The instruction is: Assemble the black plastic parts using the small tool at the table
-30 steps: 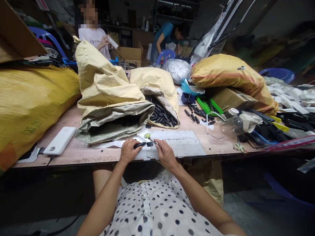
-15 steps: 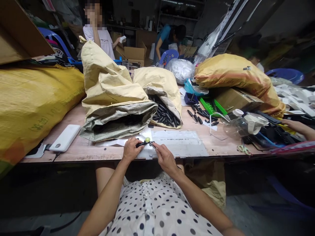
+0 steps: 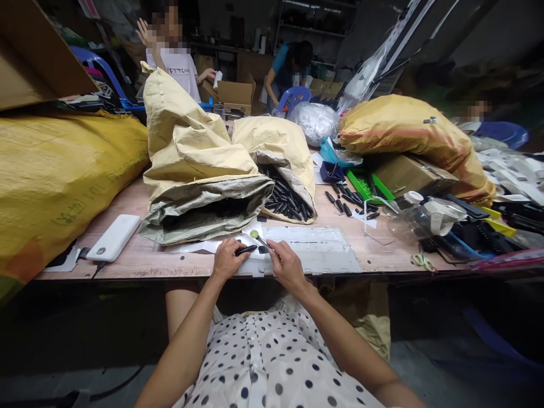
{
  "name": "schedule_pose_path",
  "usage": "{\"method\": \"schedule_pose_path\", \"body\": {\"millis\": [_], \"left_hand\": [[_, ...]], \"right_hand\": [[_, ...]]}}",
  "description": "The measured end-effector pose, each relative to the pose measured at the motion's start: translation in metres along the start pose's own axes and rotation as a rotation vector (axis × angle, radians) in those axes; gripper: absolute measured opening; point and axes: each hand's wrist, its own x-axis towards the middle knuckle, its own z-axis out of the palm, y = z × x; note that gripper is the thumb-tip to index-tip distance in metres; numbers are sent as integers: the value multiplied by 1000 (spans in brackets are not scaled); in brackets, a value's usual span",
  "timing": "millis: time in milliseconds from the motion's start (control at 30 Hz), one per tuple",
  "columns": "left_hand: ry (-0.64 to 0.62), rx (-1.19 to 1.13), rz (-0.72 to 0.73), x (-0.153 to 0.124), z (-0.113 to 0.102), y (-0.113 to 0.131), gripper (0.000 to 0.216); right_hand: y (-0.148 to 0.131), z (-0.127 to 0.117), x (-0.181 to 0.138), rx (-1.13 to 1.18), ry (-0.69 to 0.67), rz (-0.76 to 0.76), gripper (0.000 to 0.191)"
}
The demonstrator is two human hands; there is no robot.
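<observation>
Wood-grain tabletop (image 3: pixel 170 264); left grip (image 3: pixel 226 259) pinching slim black piece (image 3: pixel 246 249), right grip (image 3: pixel 287 263) silvery rod (image 3: pixel 263 242).

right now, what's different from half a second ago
The right hand has drawn its green-tipped stick forward, away from the black piece in the left hand; the two seemed to meet before, and now show a gap. A co-worker's hand at the back has swung out from the head; another, then at the right edge, has left view. Both grips and the sacks stayed.
</observation>
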Motion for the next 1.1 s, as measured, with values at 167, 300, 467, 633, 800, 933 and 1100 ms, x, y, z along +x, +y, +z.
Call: {"method": "schedule_pose_path", "body": {"millis": [167,300,467,633,800,933,1100], "left_hand": [[4,-7,27,-2,-1,-1,9],[-6,-6,44,-3,-2,-3,9],[4,-27,102,-2,-5,-3,8],[30,-163,232,-36,-6,7,22],[-197,-228,288,-93,18,7,28],[-386,-91,-91,-109,38,-9,27],[-575,84,-402,-102,49,-20,37]], "right_hand": [[27,3,37,-286,-34,-24,31],[41,14,50,-408,-70,-72,27],[44,23,48,-438,-69,-68,26],[43,22,47,-433,-66,-72,25],[43,23,47,-427,-63,-62,23],[44,24,47,-416,-64,-65,23],[45,24,47,-406,-48,-64,24]]}}
